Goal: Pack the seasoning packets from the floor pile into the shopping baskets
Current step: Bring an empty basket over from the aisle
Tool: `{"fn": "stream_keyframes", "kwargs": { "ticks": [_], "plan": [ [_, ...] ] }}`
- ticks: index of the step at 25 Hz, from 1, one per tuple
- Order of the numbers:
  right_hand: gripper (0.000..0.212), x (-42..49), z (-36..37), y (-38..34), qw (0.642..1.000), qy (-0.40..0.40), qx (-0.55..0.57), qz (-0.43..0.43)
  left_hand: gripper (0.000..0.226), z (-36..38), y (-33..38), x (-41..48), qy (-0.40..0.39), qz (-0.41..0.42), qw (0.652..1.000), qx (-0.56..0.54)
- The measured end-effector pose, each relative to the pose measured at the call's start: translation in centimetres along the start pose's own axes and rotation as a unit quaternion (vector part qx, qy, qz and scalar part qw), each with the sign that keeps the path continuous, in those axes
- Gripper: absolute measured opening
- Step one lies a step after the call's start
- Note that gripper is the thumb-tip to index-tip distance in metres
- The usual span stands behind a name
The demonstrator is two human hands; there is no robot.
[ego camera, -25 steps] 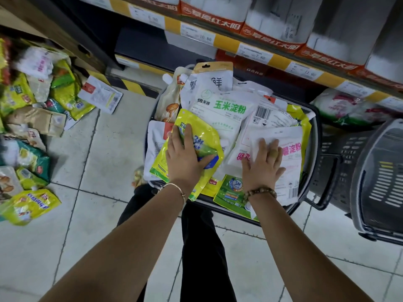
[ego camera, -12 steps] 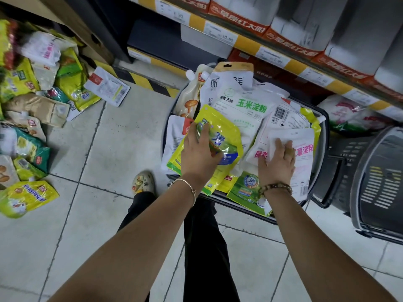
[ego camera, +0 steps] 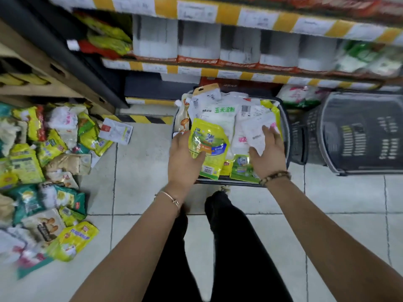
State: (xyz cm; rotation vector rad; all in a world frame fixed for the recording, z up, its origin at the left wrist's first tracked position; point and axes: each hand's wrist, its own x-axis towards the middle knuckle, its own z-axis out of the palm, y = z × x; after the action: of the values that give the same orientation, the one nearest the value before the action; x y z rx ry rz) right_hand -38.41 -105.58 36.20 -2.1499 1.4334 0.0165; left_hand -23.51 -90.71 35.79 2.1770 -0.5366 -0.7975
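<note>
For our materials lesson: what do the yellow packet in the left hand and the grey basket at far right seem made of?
Yellow packet: probably glossy plastic film; it shows sheen and creases. Grey basket: likely rigid moulded plastic, matt; rows of slots pierce it.

Green characters reading 玉米淀粉 are showing on a white starch packet (ego camera: 224, 116) lying in the full basket (ego camera: 286, 127). Blue print on the yellow pouch (ego camera: 209, 144), grey print on the creased white packet (ego camera: 256, 131), the shelf price tags (ego camera: 196, 10) and the white lettering on the red box fronts (ego camera: 197, 60) are all blurring past reading.
</note>
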Motion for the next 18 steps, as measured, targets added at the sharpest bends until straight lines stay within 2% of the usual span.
{"fn": "stream_keyframes", "kwargs": {
  "ticks": [6,10,14,18],
  "plan": [
    [0.069,-11.5,-9.6,-2.3,0.995,0.043,0.081,0.028,0.063,-5.2,8.0,-8.2,-0.126,0.125,0.982,0.060],
    [0.065,-17.2,-13.7,-1.8,0.985,0.112,0.111,0.067,0.060,-7.4,11.0,-12.4,-0.161,0.162,0.973,0.043],
    [0.065,-22.2,-16.1,-0.5,0.969,0.163,0.152,0.103,0.059,-6.8,14.1,-14.9,-0.224,0.193,0.954,0.055],
    [0.067,-25.8,-18.1,2.9,0.957,0.193,0.165,0.145,0.055,-3.8,18.0,-17.3,-0.279,0.268,0.918,0.088]
  ]
}}
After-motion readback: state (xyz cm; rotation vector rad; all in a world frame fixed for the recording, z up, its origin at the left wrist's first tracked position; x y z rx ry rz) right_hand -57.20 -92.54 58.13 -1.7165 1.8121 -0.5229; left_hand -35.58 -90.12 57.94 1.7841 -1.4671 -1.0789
